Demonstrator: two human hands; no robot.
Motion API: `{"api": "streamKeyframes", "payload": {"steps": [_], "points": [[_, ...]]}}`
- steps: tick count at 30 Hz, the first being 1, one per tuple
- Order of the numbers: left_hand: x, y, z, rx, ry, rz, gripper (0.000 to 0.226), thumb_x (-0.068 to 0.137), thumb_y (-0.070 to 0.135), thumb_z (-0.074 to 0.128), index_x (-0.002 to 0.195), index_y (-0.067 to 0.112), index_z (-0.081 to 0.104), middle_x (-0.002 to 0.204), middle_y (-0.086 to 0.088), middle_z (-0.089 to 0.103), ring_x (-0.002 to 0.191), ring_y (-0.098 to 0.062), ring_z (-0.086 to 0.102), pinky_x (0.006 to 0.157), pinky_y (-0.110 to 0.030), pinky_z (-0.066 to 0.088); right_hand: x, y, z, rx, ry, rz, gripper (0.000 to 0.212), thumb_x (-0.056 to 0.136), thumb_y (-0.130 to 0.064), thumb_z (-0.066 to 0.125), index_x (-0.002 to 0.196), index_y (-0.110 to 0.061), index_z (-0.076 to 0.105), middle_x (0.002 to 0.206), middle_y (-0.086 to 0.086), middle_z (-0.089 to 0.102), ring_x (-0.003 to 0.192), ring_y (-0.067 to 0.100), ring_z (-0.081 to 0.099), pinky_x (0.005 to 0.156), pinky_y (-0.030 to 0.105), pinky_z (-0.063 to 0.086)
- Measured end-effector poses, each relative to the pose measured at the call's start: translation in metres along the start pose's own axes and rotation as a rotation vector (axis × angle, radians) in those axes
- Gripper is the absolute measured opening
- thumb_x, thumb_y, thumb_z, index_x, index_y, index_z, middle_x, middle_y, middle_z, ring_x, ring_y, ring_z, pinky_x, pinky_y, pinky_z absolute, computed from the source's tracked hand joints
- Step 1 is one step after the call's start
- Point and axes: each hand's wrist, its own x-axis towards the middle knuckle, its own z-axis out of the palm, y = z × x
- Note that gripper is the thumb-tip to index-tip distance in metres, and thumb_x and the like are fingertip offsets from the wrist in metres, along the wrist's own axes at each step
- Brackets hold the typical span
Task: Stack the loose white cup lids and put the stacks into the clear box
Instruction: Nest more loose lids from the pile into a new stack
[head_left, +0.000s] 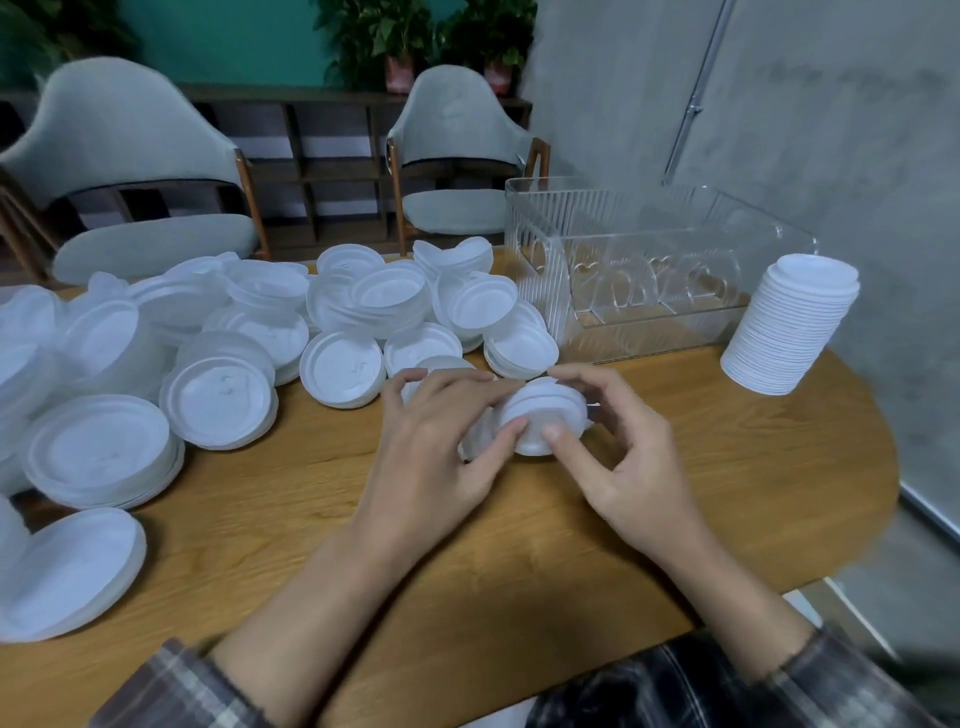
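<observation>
Tilted lid stack (540, 415) gripped between left hand (436, 447) and right hand (623, 457).

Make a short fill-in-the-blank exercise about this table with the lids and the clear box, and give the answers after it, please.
1. The left hand and the right hand together hold a small stack of lids over a table made of ____.
2. The clear box has ____ lids inside it.
3. The tall stack stands to the ____ of the clear box.
4. Most loose lids lie on the person's ____ side.
Answers: wood; no; right; left.
</observation>
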Motion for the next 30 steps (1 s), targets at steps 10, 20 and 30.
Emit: {"api": "streamKeyframes", "payload": {"steps": [10,20,30], "points": [[0.002,0.001,-0.004,0.033,-0.058,-0.183,0.022,0.096,0.047,0.064,0.106,0.032,0.077,0.09,0.02,0.07,0.107,-0.001,0.06,0.122,-0.045,0.014,-0.001,0.006,0.006,-0.289,-0.081,-0.132,0.077,0.075,-0.023,0.095,0.142,-0.013,0.059,0.142,-0.001,0.05,0.136,0.007,0.049,0.112,0.018,0.038],[0.002,-0.005,-0.005,0.229,-0.12,-0.12,0.03,0.09,0.054,0.065,0.104,0.029,0.076,0.107,0.014,0.068,0.113,-0.011,0.062,0.12,-0.053,0.012,-0.024,0.007,-0.013,-0.421,-0.185,0.051,0.07,0.075,-0.053,0.084,0.135,-0.027,0.06,0.128,-0.026,0.057,0.123,0.0,0.049,0.101,0.005,0.032],[0.002,-0.014,-0.007,0.168,-0.151,-0.073,0.048,0.079,0.034,0.084,0.123,0.019,0.07,0.132,-0.002,0.056,0.122,-0.022,0.059,0.107,-0.037,0.038,-0.032,-0.002,-0.017,-0.361,-0.443,0.078,0.064,0.078,-0.036,0.063,0.142,-0.034,0.056,0.149,-0.028,0.045,0.144,-0.001,0.037,0.114,0.015,0.029]]}}
